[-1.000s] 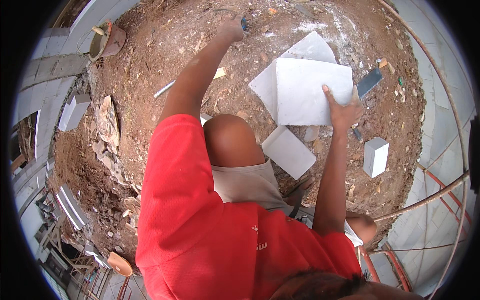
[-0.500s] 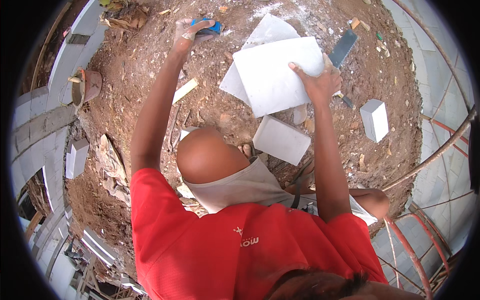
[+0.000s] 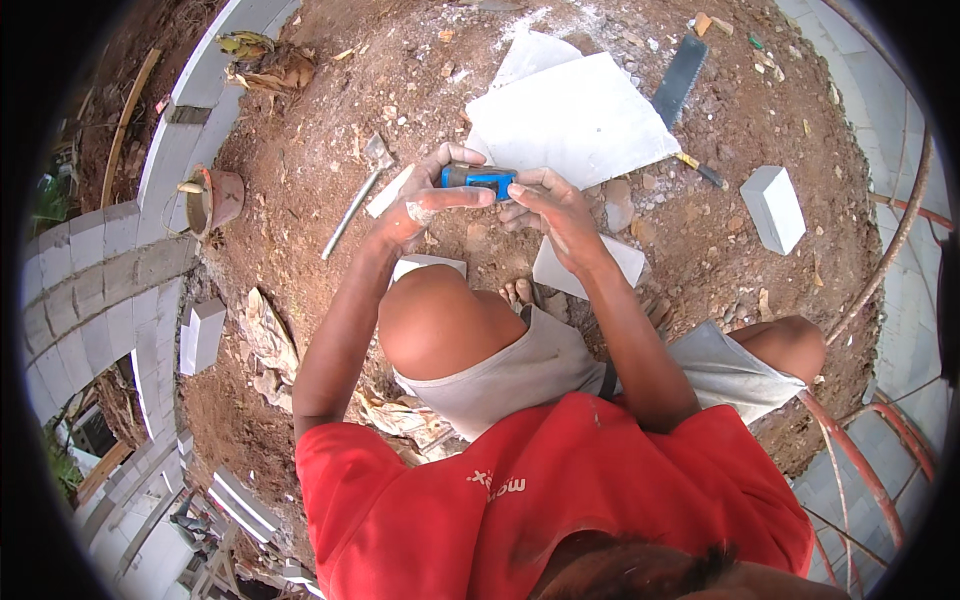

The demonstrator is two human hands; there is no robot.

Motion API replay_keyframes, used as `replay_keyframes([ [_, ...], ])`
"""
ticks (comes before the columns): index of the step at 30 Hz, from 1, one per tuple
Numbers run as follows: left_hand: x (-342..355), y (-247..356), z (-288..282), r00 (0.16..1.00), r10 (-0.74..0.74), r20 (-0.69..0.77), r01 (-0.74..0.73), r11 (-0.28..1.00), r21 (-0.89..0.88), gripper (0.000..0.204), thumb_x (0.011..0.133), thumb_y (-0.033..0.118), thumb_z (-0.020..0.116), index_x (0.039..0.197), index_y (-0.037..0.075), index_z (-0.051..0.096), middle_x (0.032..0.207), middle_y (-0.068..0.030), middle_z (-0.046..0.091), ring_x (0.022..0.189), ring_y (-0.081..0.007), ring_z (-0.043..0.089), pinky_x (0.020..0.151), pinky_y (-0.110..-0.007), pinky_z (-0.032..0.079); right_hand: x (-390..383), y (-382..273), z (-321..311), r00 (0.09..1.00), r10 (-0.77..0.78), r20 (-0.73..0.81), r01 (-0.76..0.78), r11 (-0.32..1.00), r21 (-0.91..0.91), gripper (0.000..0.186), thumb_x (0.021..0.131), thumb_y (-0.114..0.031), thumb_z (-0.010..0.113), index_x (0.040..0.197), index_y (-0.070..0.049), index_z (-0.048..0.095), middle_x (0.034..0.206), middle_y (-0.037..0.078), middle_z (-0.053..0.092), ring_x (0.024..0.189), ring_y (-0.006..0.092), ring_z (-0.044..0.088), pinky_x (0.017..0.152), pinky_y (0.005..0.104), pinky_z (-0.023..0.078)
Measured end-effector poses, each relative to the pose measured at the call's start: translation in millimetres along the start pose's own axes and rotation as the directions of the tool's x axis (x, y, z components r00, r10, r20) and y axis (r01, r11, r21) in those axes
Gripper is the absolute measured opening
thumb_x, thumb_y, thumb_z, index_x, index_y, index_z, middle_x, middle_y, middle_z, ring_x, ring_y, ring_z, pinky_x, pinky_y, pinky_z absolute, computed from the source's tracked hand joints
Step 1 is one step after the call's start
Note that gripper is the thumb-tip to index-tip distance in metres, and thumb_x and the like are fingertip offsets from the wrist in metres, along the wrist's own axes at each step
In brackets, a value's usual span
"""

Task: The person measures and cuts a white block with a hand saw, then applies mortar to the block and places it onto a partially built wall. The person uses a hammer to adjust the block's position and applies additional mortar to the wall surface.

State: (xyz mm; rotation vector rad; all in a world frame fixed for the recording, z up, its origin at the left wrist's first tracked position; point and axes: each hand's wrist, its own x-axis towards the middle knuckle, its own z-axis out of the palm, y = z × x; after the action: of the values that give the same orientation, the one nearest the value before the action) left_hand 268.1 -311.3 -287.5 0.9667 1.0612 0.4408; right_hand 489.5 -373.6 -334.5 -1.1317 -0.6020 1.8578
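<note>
My left hand (image 3: 430,195) and my right hand (image 3: 540,205) are both closed on a small blue and black tape measure (image 3: 478,183), held above the dirt in front of my knee. Just beyond them, a large white block slab (image 3: 580,120) lies on another white slab (image 3: 530,55). A saw (image 3: 680,80) with a yellow and black handle lies at their right. A metal-handled tool (image 3: 350,210) and a pale strip (image 3: 390,190) lie left of my hands. A smaller white block (image 3: 580,280) lies below the slabs, partly hidden by my right forearm.
A bucket (image 3: 222,200) stands at the left beside a curved grey block wall (image 3: 95,250). A white block (image 3: 772,208) stands at the right, a few more along the left. Bent rods and red metal tubing (image 3: 860,470) run along the right side, by a block surface.
My left hand has brought the blue tape measure down from above. My right hand has let go of the white slab and moved left onto the tape measure.
</note>
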Motion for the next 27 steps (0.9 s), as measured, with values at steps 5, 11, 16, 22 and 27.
replay_keyframes([
  [5,-18,-5,13,0.994,0.004,0.111,-0.024,0.983,0.183,0.048,0.083,0.026,0.089,0.123,0.01,0.067,0.122,-0.0066,0.069,0.116,-0.0197,0.064,0.104,-0.036,0.048,-10,-4,-15,0.998,-0.017,0.053,0.027,0.983,-0.182,0.027,0.1,-0.022,0.074,0.115,0.0,0.068,0.099,0.011,0.074,0.088,0.0178,0.074,0.08,0.0335,0.061],
  [11,9,-20,3,1.0,-0.015,0.019,0.008,0.953,0.304,0.05,0.076,0.042,0.092,0.105,0.006,0.072,0.098,-0.006,0.071,0.092,-0.0164,0.068,0.081,-0.032,0.053,-7,-12,-7,0.987,-0.068,0.146,0.101,0.967,-0.234,0.029,0.101,-0.023,0.074,0.115,0.002,0.066,0.098,0.011,0.075,0.085,0.0175,0.075,0.075,0.0314,0.06],
  [16,24,-33,-30,0.993,-0.03,-0.11,0.064,0.943,0.325,0.037,0.083,0.036,0.084,0.095,0.005,0.067,0.083,-0.0025,0.065,0.068,-0.0103,0.061,0.054,-0.027,0.045,0,-46,-35,0.984,-0.175,0.031,0.172,0.982,0.077,0.029,0.102,-0.023,0.07,0.117,0.002,0.066,0.098,0.013,0.073,0.083,0.0206,0.075,0.072,0.034,0.06],
  [22,64,-65,-119,0.992,0.094,-0.085,-0.051,0.909,0.414,0.039,0.085,0.043,0.08,0.107,0.011,0.078,0.108,-0.0042,0.07,0.091,-0.0157,0.068,0.072,-0.031,0.054,58,-98,-64,0.934,-0.225,-0.278,0.203,0.973,-0.106,0.038,0.097,-0.024,0.077,0.116,0.007,0.067,0.097,0.015,0.073,0.074,0.0231,0.074,0.066,0.0336,0.059],
  [27,97,-18,-92,0.997,0.009,-0.08,0.022,0.926,0.377,0.031,0.09,0.037,0.081,0.102,0.009,0.076,0.091,-0.0058,0.074,0.072,-0.0137,0.071,0.058,-0.029,0.059,137,-86,-107,0.778,-0.445,-0.443,0.109,0.791,-0.602,0.039,0.094,-0.033,0.08,0.106,0.003,0.076,0.09,0.012,0.077,0.077,0.0224,0.075,0.07,0.034,0.057],
])
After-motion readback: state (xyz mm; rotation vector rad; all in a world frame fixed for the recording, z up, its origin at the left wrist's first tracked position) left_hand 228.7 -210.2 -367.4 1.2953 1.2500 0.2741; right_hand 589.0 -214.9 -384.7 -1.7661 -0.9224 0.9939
